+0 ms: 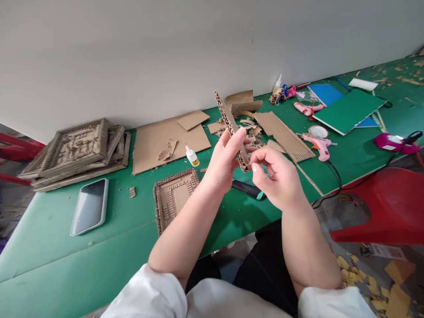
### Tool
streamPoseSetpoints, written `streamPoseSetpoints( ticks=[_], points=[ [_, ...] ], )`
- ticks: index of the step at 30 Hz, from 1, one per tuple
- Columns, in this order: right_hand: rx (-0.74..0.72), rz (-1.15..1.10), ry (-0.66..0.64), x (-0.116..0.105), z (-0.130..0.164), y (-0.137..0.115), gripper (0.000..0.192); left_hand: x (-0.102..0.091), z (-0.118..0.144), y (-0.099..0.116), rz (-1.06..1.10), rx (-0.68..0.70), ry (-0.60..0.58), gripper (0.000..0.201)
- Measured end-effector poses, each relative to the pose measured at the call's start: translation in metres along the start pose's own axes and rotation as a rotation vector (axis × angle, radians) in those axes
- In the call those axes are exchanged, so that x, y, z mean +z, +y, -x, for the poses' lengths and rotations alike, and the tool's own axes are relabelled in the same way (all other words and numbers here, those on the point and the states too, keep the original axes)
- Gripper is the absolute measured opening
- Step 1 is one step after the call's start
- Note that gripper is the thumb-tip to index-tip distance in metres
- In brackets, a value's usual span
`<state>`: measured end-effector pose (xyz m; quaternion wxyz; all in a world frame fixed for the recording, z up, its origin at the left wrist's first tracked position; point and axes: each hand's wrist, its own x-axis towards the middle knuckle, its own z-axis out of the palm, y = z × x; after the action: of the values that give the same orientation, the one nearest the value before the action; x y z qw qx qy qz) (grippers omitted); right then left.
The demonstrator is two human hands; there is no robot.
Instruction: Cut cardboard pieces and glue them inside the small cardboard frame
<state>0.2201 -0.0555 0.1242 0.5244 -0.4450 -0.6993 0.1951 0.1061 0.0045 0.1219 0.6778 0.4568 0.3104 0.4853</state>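
Observation:
A narrow strip of corrugated cardboard (224, 114), its fluted edge showing, is held up at a tilt above the table. My left hand (225, 155) is closed around its lower half, thumb along one face. At the strip's bottom end, my right hand (276, 174) pinches with thumb and index finger; the fingertips meet the cardboard there. Below the hands lies a black-handled tool (247, 189) with a green tip, partly covered. A shallow cardboard frame (159, 198) with ridged pieces inside lies behind my left forearm, which hides part of it.
A glue bottle (192, 157) stands by a large cardboard sheet (142, 148). Stacked cardboard frames (79, 150) and a phone (90, 207) are at left. Pink glue guns (318, 146), a green board (351, 110) and a corded magenta device (392, 143) lie right. A red stool (391, 207) stands beside the table.

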Motion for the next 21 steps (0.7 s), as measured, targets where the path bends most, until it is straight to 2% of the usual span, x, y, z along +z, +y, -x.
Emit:
streamPoseSetpoints(
  ticks=[6, 11, 17, 21],
  points=[
    [0.029, -0.108, -0.015, 0.0017, -0.0001, 0.0035, 0.008, 0.0028, 0.0014, 0.0034, 0.095, -0.086, -0.062, 0.034],
    [0.028, -0.093, -0.010, 0.0015, -0.0002, 0.0043, 0.008, 0.0032, 0.0015, 0.0039, 0.151, -0.136, -0.108, 0.033],
    [-0.115, -0.015, 0.058, -0.0040, -0.0014, -0.0007, 0.009, 0.0049, 0.0024, 0.0081, 0.220, -0.153, -0.059, 0.032],
    [-0.209, 0.160, 0.119, -0.0011, -0.0002, -0.0041, 0.011, 0.0079, 0.0035, 0.0105, 0.241, -0.158, -0.045, 0.032]
  ],
)
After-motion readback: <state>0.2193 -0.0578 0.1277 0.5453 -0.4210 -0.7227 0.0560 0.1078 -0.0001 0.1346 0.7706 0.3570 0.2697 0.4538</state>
